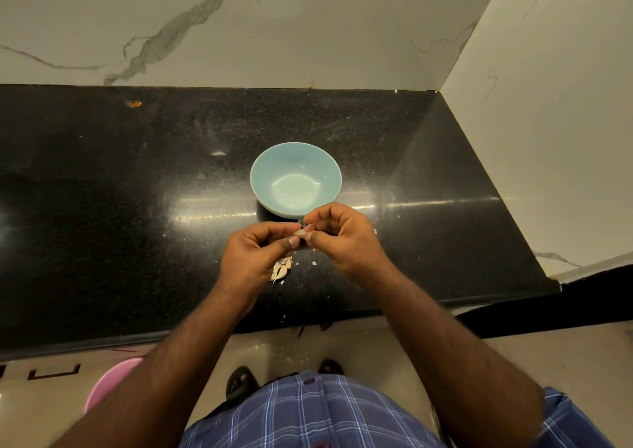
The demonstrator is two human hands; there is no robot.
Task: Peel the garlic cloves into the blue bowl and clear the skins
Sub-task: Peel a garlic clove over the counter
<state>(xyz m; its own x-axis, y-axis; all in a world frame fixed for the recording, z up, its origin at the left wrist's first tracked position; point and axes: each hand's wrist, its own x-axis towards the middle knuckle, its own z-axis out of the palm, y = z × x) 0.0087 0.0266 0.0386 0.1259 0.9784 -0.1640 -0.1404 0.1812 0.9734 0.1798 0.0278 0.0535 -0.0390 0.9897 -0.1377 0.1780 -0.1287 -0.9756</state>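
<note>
A pale blue bowl (296, 178) stands on the black counter, and I see nothing inside it. Just in front of it, my left hand (255, 254) and my right hand (339, 238) meet over the counter. Both pinch one small garlic clove (300, 233) between thumbs and fingertips. Most of the clove is hidden by my fingers. Below my left hand, a small heap of garlic cloves and papery skins (281, 269) lies on the counter. A few tiny skin flakes (313, 263) are scattered near it.
The black granite counter (137, 190) ends at a marble wall behind and a side wall on the right. Its front edge runs just behind my forearms. A pink tub (109, 380) sits on the floor at the lower left, and my sandalled feet show below.
</note>
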